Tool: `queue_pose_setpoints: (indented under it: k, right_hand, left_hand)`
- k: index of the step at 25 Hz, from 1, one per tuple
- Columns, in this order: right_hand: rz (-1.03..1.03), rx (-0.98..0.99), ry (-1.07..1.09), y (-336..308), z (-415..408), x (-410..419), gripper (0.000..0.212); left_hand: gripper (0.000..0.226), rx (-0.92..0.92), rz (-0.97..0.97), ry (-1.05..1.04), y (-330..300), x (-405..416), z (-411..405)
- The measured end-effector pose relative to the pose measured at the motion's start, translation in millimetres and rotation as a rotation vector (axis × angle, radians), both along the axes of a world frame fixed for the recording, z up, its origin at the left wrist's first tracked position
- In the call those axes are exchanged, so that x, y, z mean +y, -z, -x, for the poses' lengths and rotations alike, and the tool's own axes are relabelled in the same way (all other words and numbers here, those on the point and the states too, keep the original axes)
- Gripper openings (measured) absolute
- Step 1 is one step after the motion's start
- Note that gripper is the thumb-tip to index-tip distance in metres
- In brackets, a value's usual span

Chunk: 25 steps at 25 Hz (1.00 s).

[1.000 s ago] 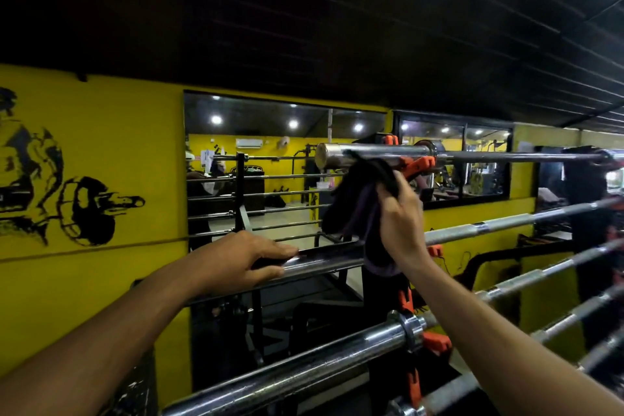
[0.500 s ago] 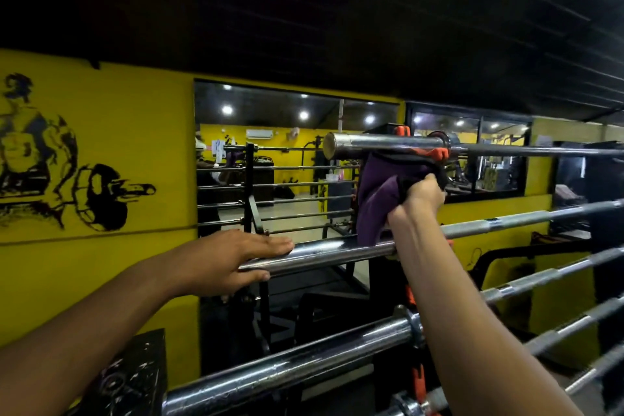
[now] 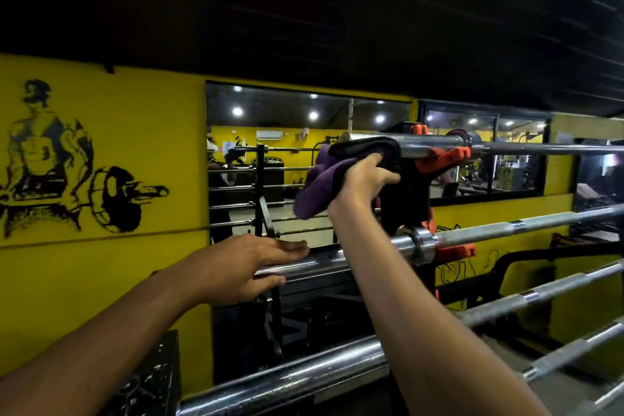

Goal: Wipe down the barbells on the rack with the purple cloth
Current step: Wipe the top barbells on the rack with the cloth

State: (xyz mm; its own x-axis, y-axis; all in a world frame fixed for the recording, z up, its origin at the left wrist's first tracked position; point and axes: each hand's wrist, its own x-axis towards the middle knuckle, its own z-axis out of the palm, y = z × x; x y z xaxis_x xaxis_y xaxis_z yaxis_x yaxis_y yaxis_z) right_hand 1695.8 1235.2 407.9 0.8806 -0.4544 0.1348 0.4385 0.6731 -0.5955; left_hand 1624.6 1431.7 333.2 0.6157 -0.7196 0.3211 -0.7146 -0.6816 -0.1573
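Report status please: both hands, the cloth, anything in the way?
Right hand grips purple cloth on top barbell sleeve. Left hand rests on second barbell. Orange rack hook beside cloth.

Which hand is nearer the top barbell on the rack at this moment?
Right. The right hand grips the purple cloth draped over the top barbell near its end, just beneath it. The left hand rests on the second barbell, lower and to the left.

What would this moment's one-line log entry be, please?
phase: wiping top barbell | right hand: grips purple cloth on it | left hand: rests on second barbell
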Motion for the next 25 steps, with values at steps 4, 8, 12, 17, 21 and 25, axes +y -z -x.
queue_pose_setpoints:
  k: [4, 8, 12, 17, 21, 25]
  right_hand:
    - [0.319, 0.028, 0.031, 20, 8, -31, 0.031]
    - [0.144, 0.074, 0.277, 20, 4, -102, 0.037]
    - [0.061, 0.154, 0.21, -15, -15, -102, 0.071]
    - [-0.151, -0.086, -0.194, -8, -5, -46, 0.054]
    - [0.001, -0.181, -0.454, 13, 15, -22, 0.054]
    - [0.199, -0.234, -0.402, 31, 34, -44, 0.036]
  left_hand:
    - [0.056, -0.006, -0.01, 0.016, 1, 1, 1]
    - [0.057, 0.018, 0.002, 0.002, 1, 1, 0]
    - [0.058, 0.024, 0.005, -0.002, 0, 1, 0]
    - [0.058, 0.022, 0.002, -0.014, -1, -1, 2]
    - [0.057, 0.004, 0.0, -0.009, -2, 0, 3]
    - [0.053, -0.009, 0.009, -0.026, 0, 1, 5]
